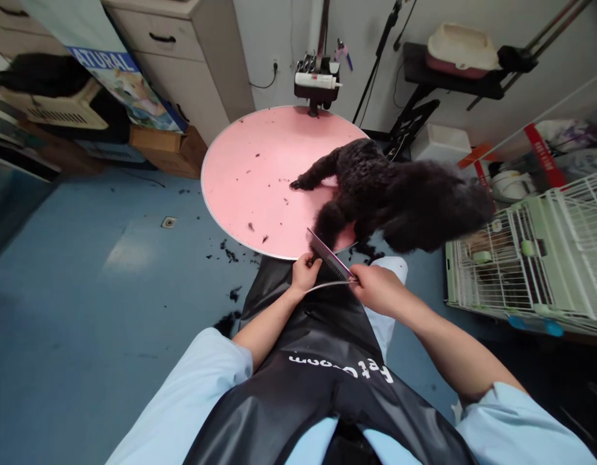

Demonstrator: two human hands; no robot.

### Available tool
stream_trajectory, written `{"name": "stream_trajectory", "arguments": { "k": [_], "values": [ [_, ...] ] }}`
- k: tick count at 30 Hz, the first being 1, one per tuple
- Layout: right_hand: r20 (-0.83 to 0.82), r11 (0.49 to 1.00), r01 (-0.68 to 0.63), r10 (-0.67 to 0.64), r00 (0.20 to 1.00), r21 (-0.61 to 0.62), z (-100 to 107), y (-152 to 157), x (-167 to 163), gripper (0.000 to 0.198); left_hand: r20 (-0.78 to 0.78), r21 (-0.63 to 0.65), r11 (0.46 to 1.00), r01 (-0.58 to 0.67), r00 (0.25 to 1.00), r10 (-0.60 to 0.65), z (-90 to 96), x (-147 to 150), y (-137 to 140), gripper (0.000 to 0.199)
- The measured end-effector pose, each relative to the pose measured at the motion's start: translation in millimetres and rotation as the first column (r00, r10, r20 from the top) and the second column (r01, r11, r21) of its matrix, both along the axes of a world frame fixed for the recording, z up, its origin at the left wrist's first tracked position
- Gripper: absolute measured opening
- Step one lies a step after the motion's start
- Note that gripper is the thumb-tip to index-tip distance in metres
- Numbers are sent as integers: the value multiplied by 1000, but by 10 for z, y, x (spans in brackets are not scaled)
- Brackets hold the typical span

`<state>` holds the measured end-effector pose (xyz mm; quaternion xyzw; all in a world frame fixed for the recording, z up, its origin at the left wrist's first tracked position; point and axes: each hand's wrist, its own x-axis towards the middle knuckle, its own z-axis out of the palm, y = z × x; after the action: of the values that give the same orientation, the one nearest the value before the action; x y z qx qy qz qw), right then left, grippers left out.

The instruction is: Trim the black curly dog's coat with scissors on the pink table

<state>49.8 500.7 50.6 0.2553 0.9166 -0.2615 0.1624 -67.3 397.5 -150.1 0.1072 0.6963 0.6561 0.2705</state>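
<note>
A cardboard box (170, 152) sits at left; next, the round pink worktop (240, 168) bears loose hair tufts (251, 227); the left hand (305, 274) pinches the black dog's (405, 197) lower leg at the near rim; the right hand (376, 287) grips a comb (331, 256) and a thin curved tool (327, 285); the dog stands at the worktop's right side, beside a wire cage (534, 223).

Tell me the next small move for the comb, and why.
Probably draw the comb gently through the fluffy leg of the black dog: the right hand holds the comb with its far end at that leg, and the left hand is close beside it.
</note>
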Motion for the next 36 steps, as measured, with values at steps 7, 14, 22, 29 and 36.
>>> {"name": "stream_trajectory", "arguments": {
  "k": [7,14,22,29,36],
  "values": [
    [-92,997,83,-84,992,-8,61,145,-146,14,-153,-68,997,21,988,-31,-42,17,18,17],
    [-216,999,49,-51,975,-15,42,234,-160,17,-136,-53,998,22,990,-29,-19,-11,-4,15],
    [-325,986,62,-9,946,154,-168,344,-76,22,144,40,991,131,980,-135,15,-109,-80,29],
    [-535,998,70,-61,842,-3,-640,668,-13,21,366,174,957,234,887,-283,53,-192,-239,41],
    [-262,522,139,-619,740,-842,-1277,-572,331,19,319,123,959,256,905,-282,62,-186,-280,39]
  ]
}}
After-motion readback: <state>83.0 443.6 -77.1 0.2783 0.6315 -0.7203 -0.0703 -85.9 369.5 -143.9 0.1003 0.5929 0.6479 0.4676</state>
